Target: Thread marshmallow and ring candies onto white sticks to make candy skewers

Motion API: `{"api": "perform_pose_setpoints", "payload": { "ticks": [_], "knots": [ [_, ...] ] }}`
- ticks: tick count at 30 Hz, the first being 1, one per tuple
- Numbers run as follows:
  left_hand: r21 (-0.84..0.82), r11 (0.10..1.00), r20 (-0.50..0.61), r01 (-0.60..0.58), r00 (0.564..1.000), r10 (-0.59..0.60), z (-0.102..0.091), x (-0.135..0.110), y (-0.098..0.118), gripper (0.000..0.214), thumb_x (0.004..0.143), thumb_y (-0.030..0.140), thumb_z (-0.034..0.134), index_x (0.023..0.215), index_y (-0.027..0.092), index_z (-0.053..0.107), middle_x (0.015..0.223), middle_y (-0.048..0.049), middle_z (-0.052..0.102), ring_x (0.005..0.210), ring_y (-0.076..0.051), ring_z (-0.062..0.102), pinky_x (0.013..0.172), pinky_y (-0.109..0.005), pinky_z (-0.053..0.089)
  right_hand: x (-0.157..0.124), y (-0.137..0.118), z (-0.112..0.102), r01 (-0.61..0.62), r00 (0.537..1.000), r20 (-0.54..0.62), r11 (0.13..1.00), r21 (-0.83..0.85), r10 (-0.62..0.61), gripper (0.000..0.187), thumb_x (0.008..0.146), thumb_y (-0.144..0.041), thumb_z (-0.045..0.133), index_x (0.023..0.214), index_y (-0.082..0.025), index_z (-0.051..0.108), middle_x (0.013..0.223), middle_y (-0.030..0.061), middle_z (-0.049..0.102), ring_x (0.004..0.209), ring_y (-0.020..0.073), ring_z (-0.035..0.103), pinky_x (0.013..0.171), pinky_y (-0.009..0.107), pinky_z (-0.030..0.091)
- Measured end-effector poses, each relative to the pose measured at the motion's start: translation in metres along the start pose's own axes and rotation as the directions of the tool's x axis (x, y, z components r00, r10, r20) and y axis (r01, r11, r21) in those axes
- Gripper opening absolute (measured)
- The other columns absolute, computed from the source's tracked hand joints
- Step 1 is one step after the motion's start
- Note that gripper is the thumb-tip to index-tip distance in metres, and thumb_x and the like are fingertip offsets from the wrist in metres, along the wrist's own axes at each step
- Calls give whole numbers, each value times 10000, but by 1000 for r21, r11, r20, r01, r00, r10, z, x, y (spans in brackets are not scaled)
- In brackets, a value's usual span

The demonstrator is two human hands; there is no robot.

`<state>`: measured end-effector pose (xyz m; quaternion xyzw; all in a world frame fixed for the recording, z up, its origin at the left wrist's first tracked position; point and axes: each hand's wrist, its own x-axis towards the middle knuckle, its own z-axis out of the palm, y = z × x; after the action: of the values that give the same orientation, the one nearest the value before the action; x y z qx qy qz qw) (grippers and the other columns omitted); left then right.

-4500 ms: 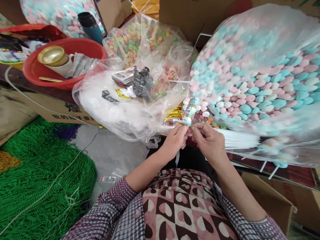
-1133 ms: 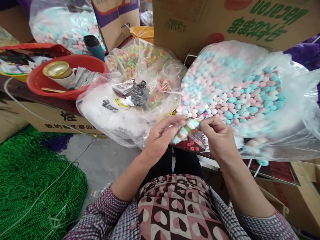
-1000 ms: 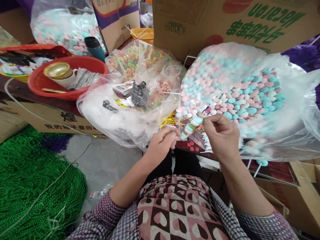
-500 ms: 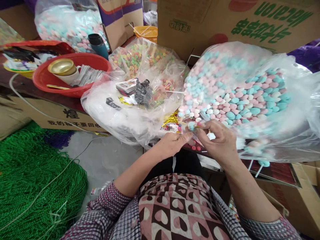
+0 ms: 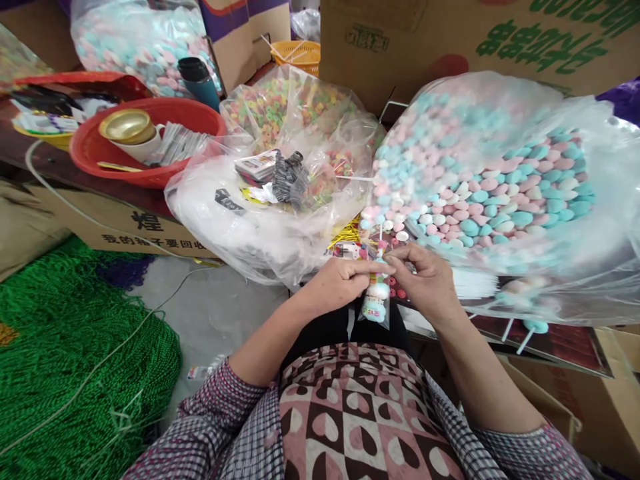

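In front of my lap hangs a candy skewer in a small clear bag (image 5: 377,303), with pale rounded sweets low in it and a white stick at the top. My left hand (image 5: 333,283) is closed at the bag's upper part, its index finger stretched across. Thumb and fingers of my right hand (image 5: 425,273) pinch the same part from the other side. Gold twist ties (image 5: 347,233) lie just beyond my left hand. Red ring sweets (image 5: 399,293) are scattered beside the skewer, partly hidden. A big clear bag of pink, blue and white candies (image 5: 505,193) lies open beyond my right hand.
Another plastic bag (image 5: 210,213) holds colourful ring sweets, with cards and dark ties on top. At left stand a red basin (image 5: 83,150) and a blue bottle (image 5: 200,87). Green cord (image 5: 85,360) is heaped on the floor. White sticks (image 5: 475,285) lie right; a carton (image 5: 380,60) stands behind.
The candy skewer has swung from nearly level to upright, and its bagged sweets now show below my hands. My fingers have shifted to the bag's upper part. The view has tilted slightly.
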<state>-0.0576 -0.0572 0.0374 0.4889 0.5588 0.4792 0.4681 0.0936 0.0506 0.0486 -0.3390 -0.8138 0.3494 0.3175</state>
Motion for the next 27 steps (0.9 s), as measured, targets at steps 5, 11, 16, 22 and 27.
{"api": "perform_pose_setpoints", "payload": {
  "ticks": [5,11,16,22,27],
  "knots": [
    [-9,994,79,105,991,-103,1,2,-3,246,827,263,483,867,154,700,636,13,603,559,-101,545,594,-239,425,-12,7,7,-181,981,-19,947,267,193,153,785,-350,711,724,-214,675,718,-8,669,662,151,592,653,299,468],
    [-363,896,59,257,966,-253,14,10,-17,700,841,766,353,691,134,615,658,-63,655,476,-88,530,508,-243,389,-18,7,16,-297,951,84,806,512,297,194,735,-389,772,727,-219,679,710,-10,677,612,138,577,617,291,469],
    [-570,806,-43,160,974,-224,14,19,-19,521,782,670,592,704,155,607,620,-7,598,542,-86,513,524,-230,366,-22,7,23,-341,939,228,790,509,258,183,759,-368,733,684,-215,666,627,-19,631,582,133,554,612,286,474],
    [-500,863,-90,69,987,-130,11,20,-14,360,677,492,777,716,156,656,712,23,575,654,-88,479,619,-246,376,-26,19,32,-389,921,220,781,488,321,220,733,-418,750,698,-213,678,698,0,669,664,155,588,705,319,504],
    [-549,835,-150,36,979,-141,15,23,-22,375,653,507,794,711,156,674,699,19,583,662,-97,497,642,-257,395,-30,20,37,-403,915,219,737,542,339,201,771,-415,738,735,-220,705,754,-2,698,747,168,632,809,335,503]
  ]
}}
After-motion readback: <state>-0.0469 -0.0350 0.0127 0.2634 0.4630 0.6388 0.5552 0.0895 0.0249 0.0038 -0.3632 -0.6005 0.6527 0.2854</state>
